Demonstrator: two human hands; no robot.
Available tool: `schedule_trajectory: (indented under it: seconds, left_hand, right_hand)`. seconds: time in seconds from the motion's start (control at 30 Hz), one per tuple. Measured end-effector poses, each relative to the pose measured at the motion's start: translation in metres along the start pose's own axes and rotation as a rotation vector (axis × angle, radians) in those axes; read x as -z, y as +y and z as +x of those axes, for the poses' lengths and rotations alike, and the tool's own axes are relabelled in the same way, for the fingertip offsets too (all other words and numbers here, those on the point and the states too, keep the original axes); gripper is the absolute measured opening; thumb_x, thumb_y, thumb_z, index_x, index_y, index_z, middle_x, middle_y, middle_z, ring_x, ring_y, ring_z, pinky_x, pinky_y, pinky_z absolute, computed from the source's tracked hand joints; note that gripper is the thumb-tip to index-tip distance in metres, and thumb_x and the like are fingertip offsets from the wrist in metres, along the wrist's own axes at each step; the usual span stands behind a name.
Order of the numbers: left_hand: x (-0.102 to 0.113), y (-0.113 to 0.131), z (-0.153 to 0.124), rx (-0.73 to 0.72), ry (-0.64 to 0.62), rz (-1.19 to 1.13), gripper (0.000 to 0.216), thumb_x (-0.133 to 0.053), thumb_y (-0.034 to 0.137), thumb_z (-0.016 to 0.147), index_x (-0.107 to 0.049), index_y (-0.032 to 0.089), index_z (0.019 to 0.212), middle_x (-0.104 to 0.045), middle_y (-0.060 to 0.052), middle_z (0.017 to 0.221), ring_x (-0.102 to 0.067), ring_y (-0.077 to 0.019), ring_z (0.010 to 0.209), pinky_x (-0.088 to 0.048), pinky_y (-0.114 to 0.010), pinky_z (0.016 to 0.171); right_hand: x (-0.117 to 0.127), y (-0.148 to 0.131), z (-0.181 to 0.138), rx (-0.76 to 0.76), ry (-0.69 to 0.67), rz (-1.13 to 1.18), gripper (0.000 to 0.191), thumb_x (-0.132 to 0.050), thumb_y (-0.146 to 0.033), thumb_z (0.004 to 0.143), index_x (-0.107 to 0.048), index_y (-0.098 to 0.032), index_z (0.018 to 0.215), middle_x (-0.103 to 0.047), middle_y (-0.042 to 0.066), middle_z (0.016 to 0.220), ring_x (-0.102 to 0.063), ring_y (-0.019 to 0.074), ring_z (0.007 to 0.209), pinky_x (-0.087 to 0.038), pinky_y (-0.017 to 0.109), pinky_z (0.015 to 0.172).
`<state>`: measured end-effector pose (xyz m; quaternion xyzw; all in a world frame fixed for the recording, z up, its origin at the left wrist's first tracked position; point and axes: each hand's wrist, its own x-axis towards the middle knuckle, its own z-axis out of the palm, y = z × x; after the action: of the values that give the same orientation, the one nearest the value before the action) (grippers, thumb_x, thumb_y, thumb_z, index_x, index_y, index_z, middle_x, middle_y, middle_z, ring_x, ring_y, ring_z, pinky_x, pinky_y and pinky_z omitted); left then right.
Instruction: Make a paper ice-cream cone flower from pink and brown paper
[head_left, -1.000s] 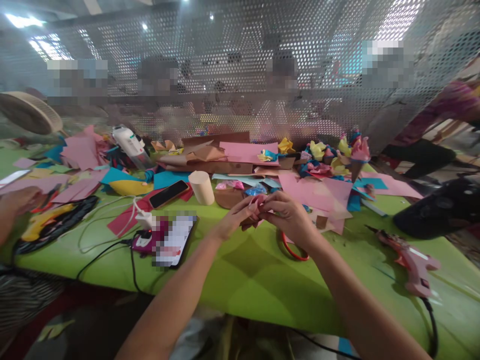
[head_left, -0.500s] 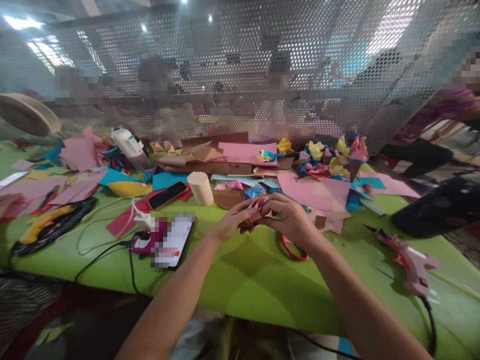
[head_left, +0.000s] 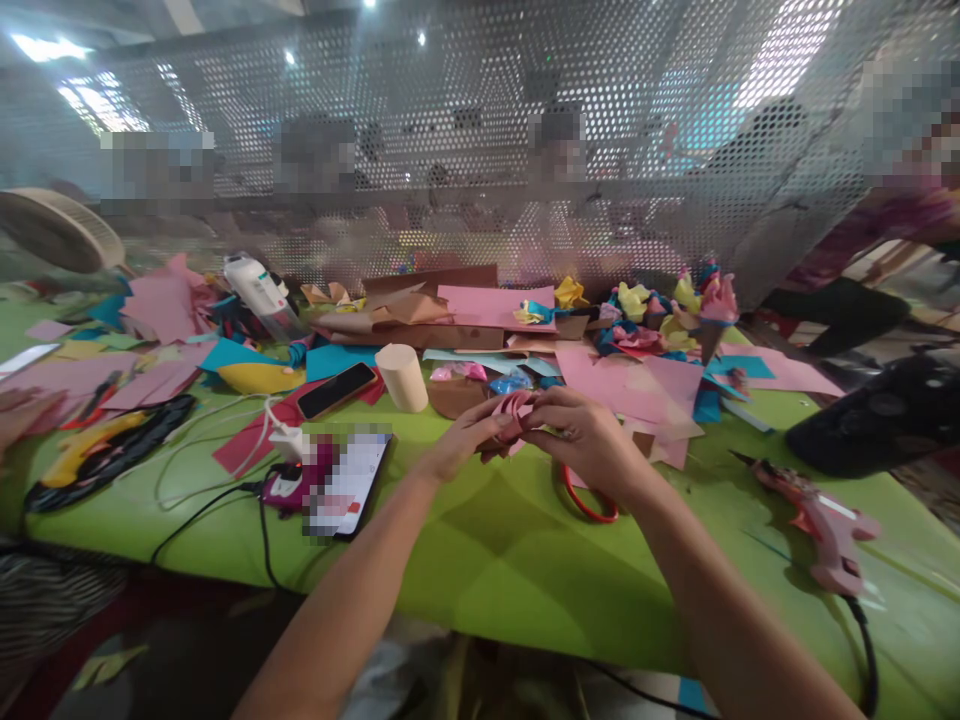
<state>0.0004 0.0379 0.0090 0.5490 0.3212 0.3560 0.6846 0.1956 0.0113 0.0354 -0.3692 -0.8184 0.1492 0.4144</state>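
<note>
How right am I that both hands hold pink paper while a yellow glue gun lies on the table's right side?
One slip: the glue gun at the right is pink, not yellow, as the head view shows. The left hand and right hand do hold pink paper.

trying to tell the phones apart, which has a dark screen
The dark phone on red paper, beside the cream cylinder; the lit phone is nearer, by the purple power strip.

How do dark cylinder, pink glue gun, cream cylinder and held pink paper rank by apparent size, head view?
1. Dark cylinder
2. Pink glue gun
Unsure: cream cylinder, held pink paper; close, paper partly covered.
</note>
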Motion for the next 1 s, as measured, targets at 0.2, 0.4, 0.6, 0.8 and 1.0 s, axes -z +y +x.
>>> schedule_trajectory:
  seconds: [0.2, 0.4, 0.6, 0.8, 1.0]
  left_hand:
    - [0.0, 0.0, 0.001, 0.004, -0.015, 0.036, 0.065, -0.066, 0.05, 0.082, -0.055, 0.017, 0.136, -0.061, -0.001, 0.074, -0.052, -0.0087, 0.058, -0.027, -0.02, 0.048]
    - [0.001, 0.002, 0.0, -0.015, -0.055, -0.03, 0.068, -0.06, 0.055, 0.085, -0.052, 0.015, 0.139, -0.058, 0.0, 0.067, -0.045, -0.0079, 0.05, -0.022, -0.02, 0.044]
    - [0.004, 0.0, 0.002, 0.01, -0.125, -0.083, 0.068, -0.056, 0.056, 0.087, -0.048, 0.018, 0.143, -0.054, 0.002, 0.065, -0.041, -0.0065, 0.046, -0.019, -0.019, 0.041]
    - [0.008, 0.0, 0.0, -0.023, -0.105, -0.042, 0.069, -0.058, 0.055, 0.085, -0.048, 0.017, 0.143, -0.052, 0.003, 0.066, -0.043, -0.007, 0.047, -0.022, -0.019, 0.041]
    - [0.009, 0.014, -0.008, -0.107, -0.039, 0.12, 0.064, -0.065, 0.049, 0.08, -0.056, 0.02, 0.138, -0.062, -0.002, 0.083, -0.05, -0.0095, 0.06, -0.033, -0.02, 0.048]
  right_hand:
    - [-0.005, -0.001, -0.001, -0.073, 0.011, 0.091, 0.009, -0.065, -0.02, 0.087, -0.073, -0.022, 0.088, -0.068, 0.006, 0.091, -0.065, 0.0191, 0.083, -0.053, 0.03, 0.073]
    - [-0.012, 0.009, -0.001, -0.092, 0.042, 0.187, 0.012, -0.064, -0.024, 0.088, -0.073, -0.022, 0.08, -0.068, 0.006, 0.088, -0.067, 0.0217, 0.091, -0.054, 0.032, 0.078]
    - [-0.014, 0.012, -0.001, -0.05, 0.052, 0.25, 0.015, -0.062, -0.025, 0.09, -0.075, -0.024, 0.084, -0.072, 0.007, 0.093, -0.068, 0.0227, 0.099, -0.054, 0.033, 0.084]
    - [-0.015, 0.003, 0.001, -0.131, 0.094, 0.26, 0.011, -0.064, -0.021, 0.085, -0.073, -0.025, 0.088, -0.071, 0.005, 0.09, -0.066, 0.0206, 0.087, -0.053, 0.032, 0.074]
    - [-0.006, -0.01, 0.001, -0.277, 0.092, 0.302, 0.008, -0.07, -0.025, 0.079, -0.066, -0.02, 0.085, -0.066, 0.002, 0.081, -0.058, 0.0149, 0.068, -0.047, 0.027, 0.063]
